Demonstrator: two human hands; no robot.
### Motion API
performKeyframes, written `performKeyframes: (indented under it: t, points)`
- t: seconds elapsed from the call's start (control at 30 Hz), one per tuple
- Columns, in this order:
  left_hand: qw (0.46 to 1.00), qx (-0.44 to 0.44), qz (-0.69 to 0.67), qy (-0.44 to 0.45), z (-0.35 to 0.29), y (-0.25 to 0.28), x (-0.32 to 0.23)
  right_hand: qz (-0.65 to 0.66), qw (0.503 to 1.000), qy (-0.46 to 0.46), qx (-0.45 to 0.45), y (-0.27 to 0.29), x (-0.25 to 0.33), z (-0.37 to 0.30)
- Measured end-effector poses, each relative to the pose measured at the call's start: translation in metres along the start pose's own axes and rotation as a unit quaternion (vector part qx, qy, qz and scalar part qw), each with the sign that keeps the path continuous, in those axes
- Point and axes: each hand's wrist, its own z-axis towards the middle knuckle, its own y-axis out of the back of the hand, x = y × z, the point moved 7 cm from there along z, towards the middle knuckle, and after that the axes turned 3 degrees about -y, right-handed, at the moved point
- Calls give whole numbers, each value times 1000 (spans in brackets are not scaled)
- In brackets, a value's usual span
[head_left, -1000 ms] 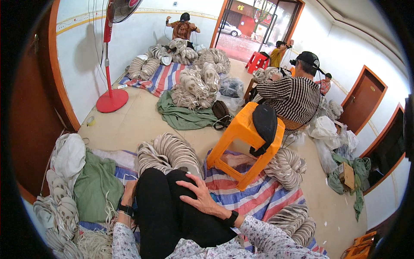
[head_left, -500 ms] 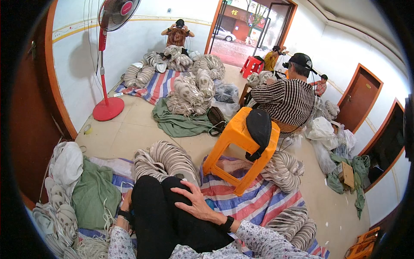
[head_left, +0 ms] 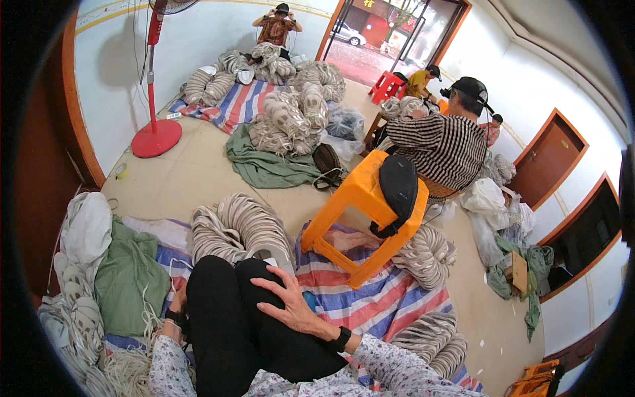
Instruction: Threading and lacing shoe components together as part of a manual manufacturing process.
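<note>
My right hand [head_left: 291, 303] lies on my right knee in black trousers [head_left: 228, 317], its fingers spread and holding nothing. Down at the outer side of my left thigh is my left hand [head_left: 178, 298]; its fingers are mostly hidden. A white cord [head_left: 177, 261] hangs close to it, beside a green cloth [head_left: 129, 281]. Just beyond my knees stand curved stacks of pale grey shoe parts [head_left: 254, 221]. To my left are more pale shoe pieces [head_left: 83, 311] and a heap of thin white cords [head_left: 129, 374].
An orange stool [head_left: 360, 192] with a black waist bag [head_left: 398, 192] stands ahead right on a striped sheet [head_left: 357, 304]. A person in a striped shirt [head_left: 440, 145] sits behind it. A red fan [head_left: 155, 137] stands at left. More stacks [head_left: 430, 341] lie at right.
The view has tilted down and shifted slightly right. My hands keep the same places on and beside my legs. The person in yellow by the doorway has lowered their raised hands.
</note>
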Motion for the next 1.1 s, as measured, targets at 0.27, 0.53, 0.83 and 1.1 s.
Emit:
performKeyframes:
  t: [0.27, 0.53, 0.83, 1.1]
  points:
    - [925, 117, 314, -180, 32, 44, 39, 6, 1000, 6, 9, -4, 7, -2]
    - [961, -24, 235, -143, 63, 13, 14, -11, 1000, -6, -4, 1, -5, -4]
    - [961, 67, 114, -241, 13, 33, 19, -4, 1000, 10, 6, -7, 8, 5]
    - [994, 63, 36, -82, 44, 33, 22, -25, 999, 26, -25, -3, 1, -9]
